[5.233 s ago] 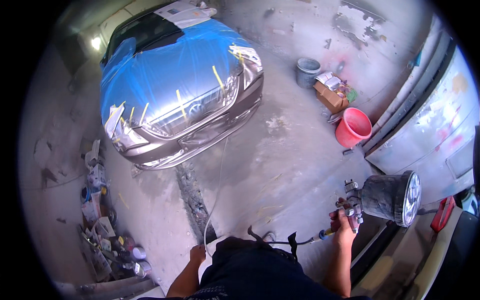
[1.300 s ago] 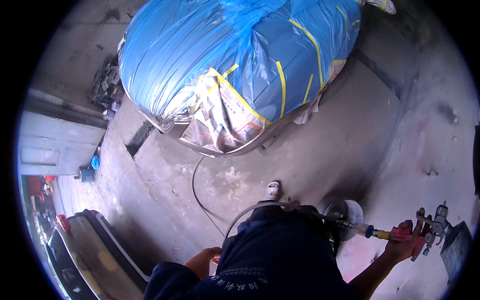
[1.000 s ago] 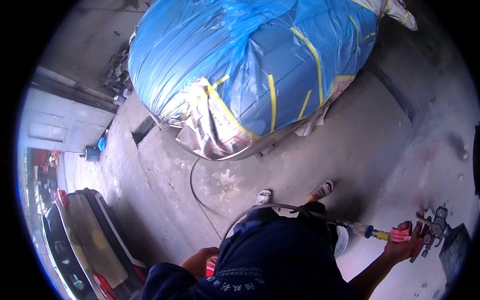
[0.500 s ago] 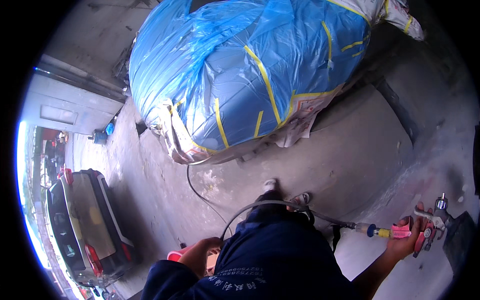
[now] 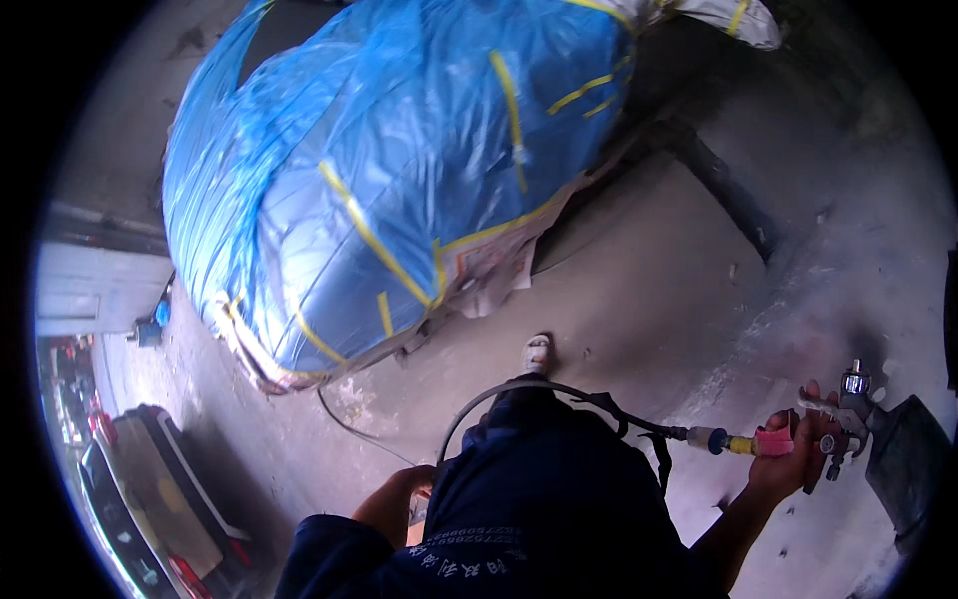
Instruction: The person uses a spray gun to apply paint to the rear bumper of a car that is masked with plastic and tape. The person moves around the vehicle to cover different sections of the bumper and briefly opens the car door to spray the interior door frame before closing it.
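At the lower right my right hand (image 5: 793, 449) is wrapped round the handle of a spray gun (image 5: 846, 429), which has a pink wrap on its grip and a dark cup at its far side. A dark air hose (image 5: 509, 387) runs from the gun's yellow and blue coupling (image 5: 720, 441) in an arc across my body. My left hand (image 5: 407, 486) is at my left side, closed where the hose meets it; its fingers are partly hidden by my dark shirt. Ahead stands a car (image 5: 399, 190) covered in blue plastic film, with strips of yellow tape and paper along its lower edge.
Another vehicle (image 5: 160, 489) with red tail lights is at the lower left. A blue container (image 5: 148, 331) stands by a pale wall panel (image 5: 95, 295). Grey concrete floor (image 5: 639, 299) lies between me and the covered car. The hose's thin line trails over the floor.
The covered car and the other vehicle have shifted left in view as I turn right and step. The spray gun stays in my right hand, slightly farther left in view.
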`<state>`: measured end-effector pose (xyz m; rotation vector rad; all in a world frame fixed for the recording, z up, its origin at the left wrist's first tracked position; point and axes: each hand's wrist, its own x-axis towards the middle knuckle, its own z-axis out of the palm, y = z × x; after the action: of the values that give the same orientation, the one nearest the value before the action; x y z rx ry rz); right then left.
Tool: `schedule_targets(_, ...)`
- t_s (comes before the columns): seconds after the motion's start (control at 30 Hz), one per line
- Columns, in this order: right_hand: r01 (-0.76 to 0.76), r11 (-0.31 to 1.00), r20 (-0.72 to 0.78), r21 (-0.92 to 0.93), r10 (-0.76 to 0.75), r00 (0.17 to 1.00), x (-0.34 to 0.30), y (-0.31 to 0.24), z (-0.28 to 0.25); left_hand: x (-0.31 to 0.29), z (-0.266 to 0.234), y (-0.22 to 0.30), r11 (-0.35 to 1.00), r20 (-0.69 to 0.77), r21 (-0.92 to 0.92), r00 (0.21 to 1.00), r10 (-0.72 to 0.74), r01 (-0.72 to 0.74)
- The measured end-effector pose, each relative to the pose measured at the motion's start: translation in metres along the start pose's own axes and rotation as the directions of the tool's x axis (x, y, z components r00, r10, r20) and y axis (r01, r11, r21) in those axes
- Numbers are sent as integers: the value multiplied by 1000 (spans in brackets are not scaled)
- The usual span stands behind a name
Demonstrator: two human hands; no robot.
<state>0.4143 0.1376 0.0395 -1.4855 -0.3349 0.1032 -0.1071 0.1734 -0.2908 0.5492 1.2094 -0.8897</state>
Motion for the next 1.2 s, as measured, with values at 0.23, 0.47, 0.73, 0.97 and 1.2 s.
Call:
schedule_targets(0.23, -4, 996, -44, -87, 0, 999, 91, 12, -1, 5, 8, 86, 998, 55, -58, 998, 13, -9)
schedule_targets(0.47, 69, 964, 45, -258, -60, 997, 214, 57, -36, 1, 65, 208, 998, -10, -57, 1000, -3, 3)
schedule_targets(0.73, -186, 982, 199, 41, 174, 964, 392, 68, -89, -18, 197, 366, 992, -119, -117, 992, 38, -52)
schedule_targets(0.97, 14, 989, 150, -150, 9, 989, 534, 72, -97, -18, 259, 496, 996, -76, -8, 993, 89, -90)
schedule_targets(1.2, -174, 980, 121, -91, 185, 975, 654, 99, -73, 25, 277, 600, 969, 23, -204, 989, 147, -139)
